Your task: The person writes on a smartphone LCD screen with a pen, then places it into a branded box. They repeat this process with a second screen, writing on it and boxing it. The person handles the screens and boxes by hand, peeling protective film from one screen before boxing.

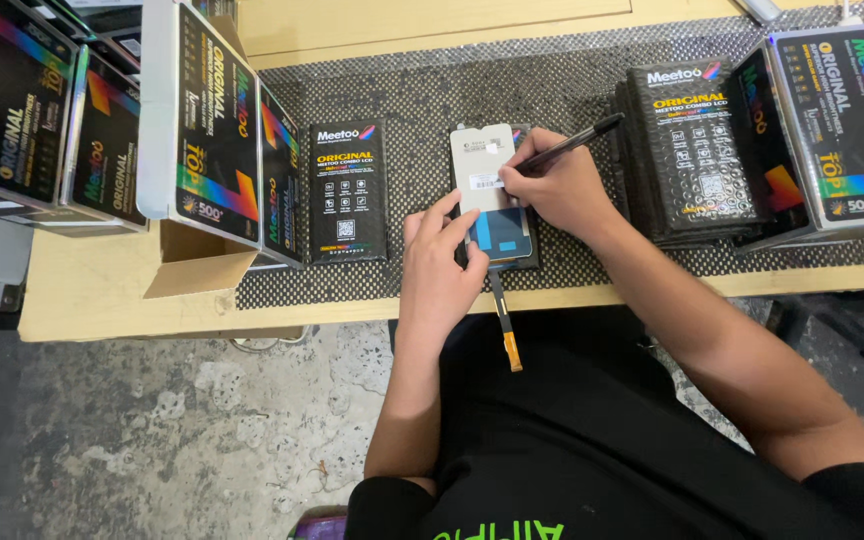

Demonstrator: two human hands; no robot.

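Black flat packages (pixel 348 192) flank a grey screen panel (pixel 484 170) (white label (pixel 486 181)).

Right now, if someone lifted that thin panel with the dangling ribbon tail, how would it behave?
The panel looks thin and flat, so probably light and stiff, perhaps fragile. Its ribbon tail hangs past the table edge, so it likely flops. The left hand steadies it, suggesting it slides easily.

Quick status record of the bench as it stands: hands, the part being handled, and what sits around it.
left hand: fingers pressing down on the lower part of the screen panel
right hand: holding a black pen, tip at a small white label on the panel
screen panel: lies flat on the black mesh mat; its ribbon cable hangs over the table edge
left of panel: single flat black packet, then upright boxes
right of panel: stack of black packets
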